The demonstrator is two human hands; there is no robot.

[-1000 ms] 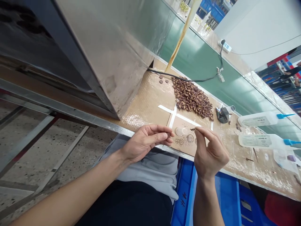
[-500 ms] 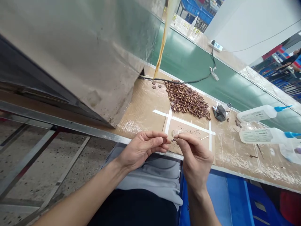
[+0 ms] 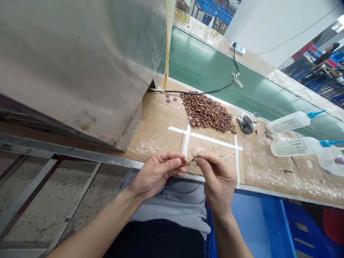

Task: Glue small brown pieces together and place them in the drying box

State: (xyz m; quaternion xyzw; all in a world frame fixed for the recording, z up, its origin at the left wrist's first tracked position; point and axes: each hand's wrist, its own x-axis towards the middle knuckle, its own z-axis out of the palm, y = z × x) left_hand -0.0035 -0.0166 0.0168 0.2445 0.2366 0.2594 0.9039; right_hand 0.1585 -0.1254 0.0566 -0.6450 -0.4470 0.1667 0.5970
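My right hand [image 3: 219, 175] pinches a small dark brown piece [image 3: 194, 159] between thumb and forefinger. It looks like the pieces in the heap [image 3: 206, 111], brown with yellowish tips, behind the hands. Facing it, my left hand [image 3: 159, 173] has its thumb and fingertips pressed together, close to the brown piece. Whether anything sits in the left pinch is too small to make out. Both hands hover over the bench's front edge. Below and behind the fingertips lie a small clear round dish [image 3: 197, 151], dark crumbs and a white stick [image 3: 228, 155] on a taped brown board [image 3: 212, 143].
On the right lie two white bottles with blue nozzles [image 3: 290, 122] [image 3: 303, 146] and a black crumpled bag [image 3: 246, 124]. A large metal housing [image 3: 107, 71] rises at left. A black cable [image 3: 215, 91] runs behind the heap. Blue crates [image 3: 276, 222] stand below right.
The view has shifted a little, so the bench items sit farther left. Both hands keep nearly the same pose, and the left fingertips are now closer to the brown piece.
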